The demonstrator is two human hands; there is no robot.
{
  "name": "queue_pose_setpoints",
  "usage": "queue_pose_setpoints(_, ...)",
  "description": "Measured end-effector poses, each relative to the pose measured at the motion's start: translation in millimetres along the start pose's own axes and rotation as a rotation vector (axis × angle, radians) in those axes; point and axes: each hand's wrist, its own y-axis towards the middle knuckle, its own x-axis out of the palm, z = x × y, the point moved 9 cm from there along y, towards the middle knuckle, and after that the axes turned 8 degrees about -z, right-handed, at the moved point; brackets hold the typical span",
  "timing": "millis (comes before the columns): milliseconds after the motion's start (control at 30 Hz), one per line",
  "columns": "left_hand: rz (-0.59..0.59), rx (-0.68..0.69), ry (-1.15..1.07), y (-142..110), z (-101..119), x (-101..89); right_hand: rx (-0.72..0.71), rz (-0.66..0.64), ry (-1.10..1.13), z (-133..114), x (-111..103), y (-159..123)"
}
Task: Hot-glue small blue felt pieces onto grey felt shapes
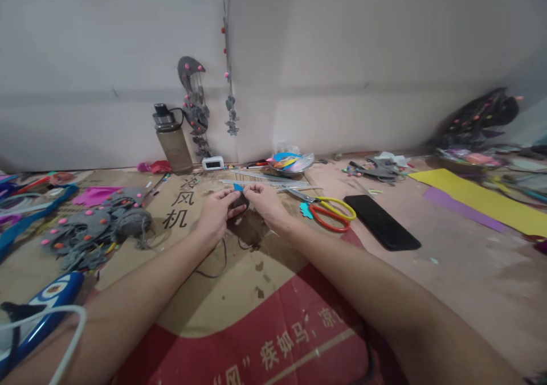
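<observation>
My left hand (217, 209) is closed on a small dark grey felt piece (241, 201), its thumb and fingers along the left side. Above this piece a bit of blue felt (238, 187) sticks up between the two hands. My right hand (265, 204) pinches at the right side of the same grey piece; its fingertips partly hide what they grip. A thin dark cord (220, 272) lies on the cardboard under my hands. Just right of my right hand, scissors (331, 213) with yellow and red handles lie beside a turquoise cutout (306, 210).
A black phone (382, 222) and yellow sheet (478, 200) lie to the right. Grey felt ornaments (92, 225) lie left, near a blue-and-white object (51, 302) and white cable (79, 331). A bottle (174, 143), small clock (212, 163) and bowl (290, 171) stand along the wall.
</observation>
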Motion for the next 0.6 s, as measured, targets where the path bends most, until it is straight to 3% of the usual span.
queue_pose_setpoints(333, -0.009, 0.016, 0.002, 0.3, 1.3, 2.2, -0.006, 0.004, 0.049, 1.6, 4.6, -2.1)
queue_pose_setpoints(600, 0.050, 0.000, 0.030, 0.5, -0.1, -1.5, -0.003, 0.010, 0.048, 1.5, 6.0, -2.0)
